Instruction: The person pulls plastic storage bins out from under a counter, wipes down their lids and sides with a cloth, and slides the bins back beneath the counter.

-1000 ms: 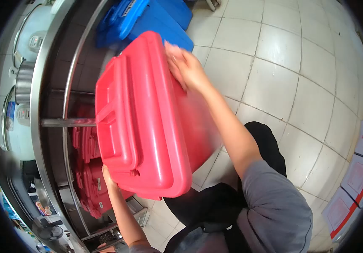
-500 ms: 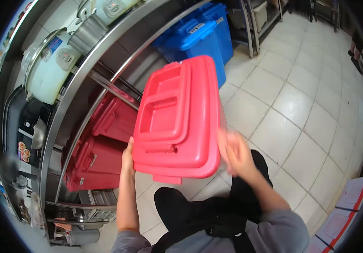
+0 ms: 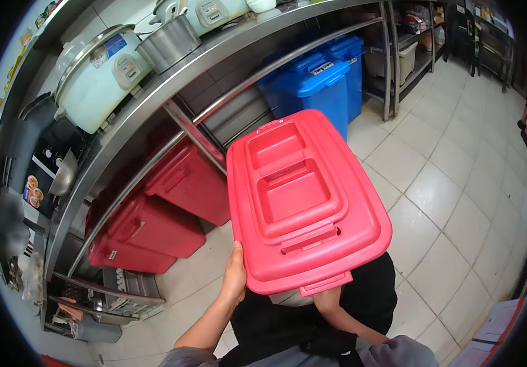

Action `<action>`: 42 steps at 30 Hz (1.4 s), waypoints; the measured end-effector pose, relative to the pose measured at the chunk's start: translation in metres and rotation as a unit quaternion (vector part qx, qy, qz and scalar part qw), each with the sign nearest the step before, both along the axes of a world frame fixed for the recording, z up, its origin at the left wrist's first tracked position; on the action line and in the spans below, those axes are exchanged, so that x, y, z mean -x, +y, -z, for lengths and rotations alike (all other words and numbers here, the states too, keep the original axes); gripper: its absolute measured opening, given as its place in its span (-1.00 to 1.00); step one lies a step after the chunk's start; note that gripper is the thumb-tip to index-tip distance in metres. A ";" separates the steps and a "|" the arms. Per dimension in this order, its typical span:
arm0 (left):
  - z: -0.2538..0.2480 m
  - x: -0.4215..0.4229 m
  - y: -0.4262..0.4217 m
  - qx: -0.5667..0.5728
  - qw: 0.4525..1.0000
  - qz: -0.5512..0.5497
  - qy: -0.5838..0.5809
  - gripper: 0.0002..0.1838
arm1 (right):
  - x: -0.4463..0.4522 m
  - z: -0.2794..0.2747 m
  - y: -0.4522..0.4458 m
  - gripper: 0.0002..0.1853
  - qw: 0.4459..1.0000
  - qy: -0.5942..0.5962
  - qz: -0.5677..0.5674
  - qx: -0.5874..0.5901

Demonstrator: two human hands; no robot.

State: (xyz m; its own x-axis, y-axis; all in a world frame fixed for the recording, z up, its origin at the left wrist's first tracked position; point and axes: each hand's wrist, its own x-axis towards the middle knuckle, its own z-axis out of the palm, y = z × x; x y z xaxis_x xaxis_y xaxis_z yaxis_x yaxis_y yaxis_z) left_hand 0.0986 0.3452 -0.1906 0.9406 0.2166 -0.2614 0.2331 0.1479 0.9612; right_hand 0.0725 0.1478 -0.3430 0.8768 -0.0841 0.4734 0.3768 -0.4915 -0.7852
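A red lidded bin point(image 3: 361, 226) hangs tilted in front of me, its lid with two square recesses facing up toward me. My left hand point(image 3: 234, 278) grips the bin's left edge, thumb on the rim and the other fingers out of sight. Under the near end of the lid is my right hand point(image 3: 327, 298); its fingers are hidden by the bin, so I cannot see how it holds. The bin's lower body is mostly hidden beneath the lid.
Two similar red bins point(image 3: 147, 235) stand under the steel counter point(image 3: 153, 85) at left. Blue bins point(image 3: 318, 92) stand farther back. Rice cookers point(image 3: 101, 79) and a metal pot point(image 3: 168, 43) sit on the counter. Tiled floor point(image 3: 437, 189) stretches right; another person's feet point(image 3: 526, 137) show there.
The red bin has come right and lower, its lid turned more toward me. My right hand has gone from the bin's right side to beneath its near end. My left hand stays on the left edge.
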 end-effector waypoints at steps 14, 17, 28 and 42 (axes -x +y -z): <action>-0.096 -0.105 0.021 -0.652 0.709 -0.050 -0.265 -0.57 | -0.124 -0.011 -0.089 -0.29 0.998 0.013 0.046 -0.037; -0.109 -0.163 0.114 -0.834 0.405 -0.254 -0.275 -0.23 | -0.129 -0.034 -0.090 -0.30 0.946 0.172 -0.116 -0.249; -0.121 -0.208 0.177 -0.839 0.464 -0.240 -0.152 -0.55 | -0.198 -0.027 -0.078 -0.48 0.995 0.090 -0.052 0.007; -0.107 -0.212 0.179 -0.824 0.422 -0.288 -0.244 -0.60 | -0.338 -0.046 0.023 0.27 0.982 0.118 -0.127 0.071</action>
